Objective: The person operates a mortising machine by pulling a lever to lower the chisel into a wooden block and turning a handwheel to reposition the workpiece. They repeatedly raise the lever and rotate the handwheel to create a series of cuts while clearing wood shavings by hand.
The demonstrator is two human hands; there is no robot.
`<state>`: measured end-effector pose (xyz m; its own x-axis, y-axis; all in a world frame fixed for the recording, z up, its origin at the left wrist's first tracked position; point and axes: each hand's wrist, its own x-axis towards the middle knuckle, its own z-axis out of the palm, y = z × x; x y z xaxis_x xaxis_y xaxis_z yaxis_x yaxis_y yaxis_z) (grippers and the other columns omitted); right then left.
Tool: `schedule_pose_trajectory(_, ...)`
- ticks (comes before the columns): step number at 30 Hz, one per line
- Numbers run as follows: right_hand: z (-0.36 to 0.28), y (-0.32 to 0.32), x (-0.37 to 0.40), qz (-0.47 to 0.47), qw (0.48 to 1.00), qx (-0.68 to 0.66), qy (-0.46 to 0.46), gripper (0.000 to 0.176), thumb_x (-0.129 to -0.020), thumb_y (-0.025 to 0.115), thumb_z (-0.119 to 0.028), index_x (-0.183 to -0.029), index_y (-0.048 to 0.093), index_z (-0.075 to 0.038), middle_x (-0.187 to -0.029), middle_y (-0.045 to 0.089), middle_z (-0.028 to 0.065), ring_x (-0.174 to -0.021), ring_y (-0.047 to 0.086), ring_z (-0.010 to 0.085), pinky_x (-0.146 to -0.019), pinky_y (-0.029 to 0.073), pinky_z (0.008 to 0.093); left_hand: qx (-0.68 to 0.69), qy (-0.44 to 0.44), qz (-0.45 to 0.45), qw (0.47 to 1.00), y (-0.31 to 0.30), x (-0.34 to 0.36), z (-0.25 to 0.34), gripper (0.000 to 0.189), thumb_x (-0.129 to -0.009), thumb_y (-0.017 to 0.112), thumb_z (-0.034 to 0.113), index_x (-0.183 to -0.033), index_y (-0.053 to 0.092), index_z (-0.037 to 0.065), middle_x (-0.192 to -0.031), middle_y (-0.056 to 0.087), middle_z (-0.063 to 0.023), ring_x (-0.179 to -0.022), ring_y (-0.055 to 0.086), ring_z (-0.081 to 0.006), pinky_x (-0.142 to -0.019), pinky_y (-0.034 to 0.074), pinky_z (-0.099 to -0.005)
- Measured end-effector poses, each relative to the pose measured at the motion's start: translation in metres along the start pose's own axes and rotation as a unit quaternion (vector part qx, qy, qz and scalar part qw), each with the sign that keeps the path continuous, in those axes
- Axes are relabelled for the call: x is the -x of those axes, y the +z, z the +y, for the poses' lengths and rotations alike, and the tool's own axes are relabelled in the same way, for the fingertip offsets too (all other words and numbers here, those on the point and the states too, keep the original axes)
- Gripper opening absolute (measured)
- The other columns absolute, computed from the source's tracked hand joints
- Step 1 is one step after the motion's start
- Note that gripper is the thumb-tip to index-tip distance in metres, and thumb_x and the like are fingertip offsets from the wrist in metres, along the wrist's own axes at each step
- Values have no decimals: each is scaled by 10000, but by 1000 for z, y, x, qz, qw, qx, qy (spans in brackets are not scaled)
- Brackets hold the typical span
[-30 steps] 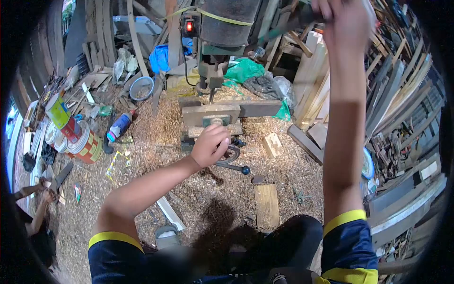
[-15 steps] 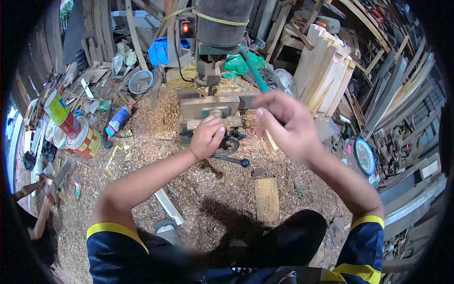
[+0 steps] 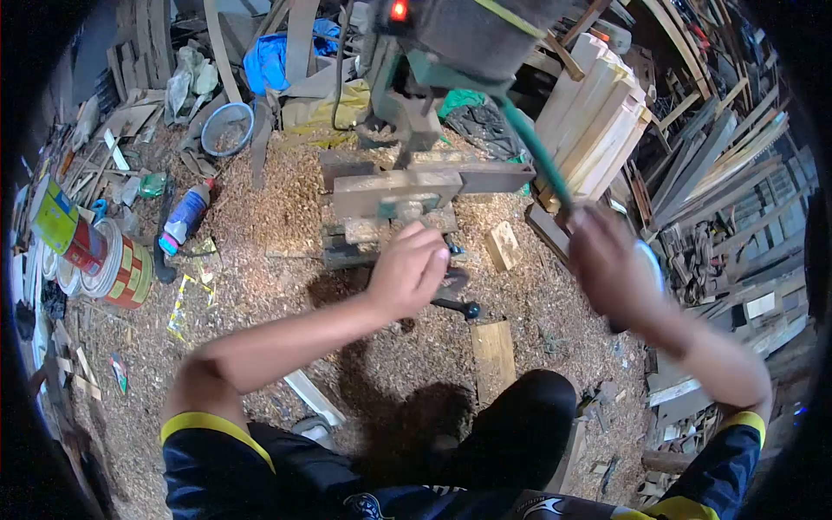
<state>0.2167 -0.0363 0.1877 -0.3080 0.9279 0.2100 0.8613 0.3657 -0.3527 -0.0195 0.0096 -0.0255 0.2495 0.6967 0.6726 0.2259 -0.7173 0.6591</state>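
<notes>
A drilling or mortising machine (image 3: 472,43) with a red light stands ahead of me, its bit over a wooden workpiece (image 3: 368,195). The piece sits on edge behind a green clamp pad (image 3: 400,209). My left hand (image 3: 409,270) is closed just in front of this clamp; its fingers curl downward, and what they grip is hidden. Below that hand, a black-knobbed crank handle (image 3: 458,308) sticks out. On the right, my right hand (image 3: 602,260), blurred by motion, is closed around the end of the machine's green lever (image 3: 537,156).
Wood shavings cover the ground. A small wood block (image 3: 503,246) and a board (image 3: 494,357) lie right of the clamp. Paint buckets (image 3: 130,273) and a spray can (image 3: 186,217) stand or lie at left. Stacked timber (image 3: 598,113) rises at the right.
My right hand has moved right and down and is now on the lever. My left hand has drawn slightly back from the clamp. The view has shifted.
</notes>
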Motion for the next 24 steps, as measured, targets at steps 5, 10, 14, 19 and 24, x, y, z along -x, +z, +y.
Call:
schedule_pose_trajectory(5,56,167,20,20,855,-481,193,503,-1145,300,-455,-1244,548,-28,-872,569,42,-791,542,146,-745,473,314,15,16,8,1000,-6,-3,2,446,-1087,378,265,-784,592,16,-803,496,-130,-816,488,-297,-758,419,-441)
schedule_pose_trajectory(10,63,227,1,57,859,-485,154,638,-1141,243,-458,-1412,511,54,-1352,596,190,-1298,546,279,-1145,383,426,35,20,18,999,-9,-5,2,270,-1014,526,165,-812,593,-2,-843,500,-147,-835,498,-339,-755,426,-455)
schedule_pose_trajectory(14,79,229,7,21,900,-411,147,620,-1142,261,-432,-1439,502,55,-1379,603,200,-1336,541,292,-1163,373,415,47,21,29,998,-4,-5,2,240,-1002,541,146,-813,588,6,-817,489,-142,-808,499,-339,-732,429,-456)
schedule_pose_trajectory(19,78,230,10,43,909,-388,145,519,-1155,304,-354,-1346,563,52,-1275,649,167,-1236,590,259,-1095,427,386,36,35,34,998,-3,-5,2,291,-1022,525,189,-803,591,9,-800,508,-143,-785,502,-342,-716,430,-457)
schedule_pose_trajectory(24,76,230,10,61,910,-384,145,524,-1147,352,-396,-1331,573,43,-1236,661,141,-1194,595,217,-1071,435,352,4,27,3,1000,-7,-3,7,287,-995,531,166,-758,575,11,-788,526,-143,-814,522,-343,-760,424,-461)
